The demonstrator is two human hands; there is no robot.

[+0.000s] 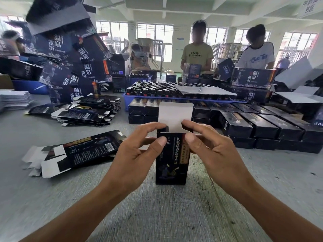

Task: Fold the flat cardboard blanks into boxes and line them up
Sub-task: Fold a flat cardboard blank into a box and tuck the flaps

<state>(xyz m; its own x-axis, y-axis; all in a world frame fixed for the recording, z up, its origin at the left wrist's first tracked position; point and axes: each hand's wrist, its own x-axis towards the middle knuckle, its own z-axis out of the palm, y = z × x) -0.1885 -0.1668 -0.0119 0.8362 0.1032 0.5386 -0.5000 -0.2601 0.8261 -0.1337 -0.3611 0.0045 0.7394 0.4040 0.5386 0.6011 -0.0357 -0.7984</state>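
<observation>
A small black box [172, 165] stands upright on the grey table in front of me, its white top flap [175, 116] raised. My left hand [138, 152] grips the box's upper left side, thumb on the front and fingers bent over the left side flap. My right hand [215, 149] grips the upper right side the same way, fingers over the right side flap. Flat black blanks [73, 152] lie to the left. Finished black boxes [258, 126] are lined up in rows behind and to the right.
A heap of flat blanks [87, 110] lies further back left, under a tall pile of large dark cartons [73, 63]. A blue tray [127, 100] of dark bottles sits behind the rows. Two people stand across the table.
</observation>
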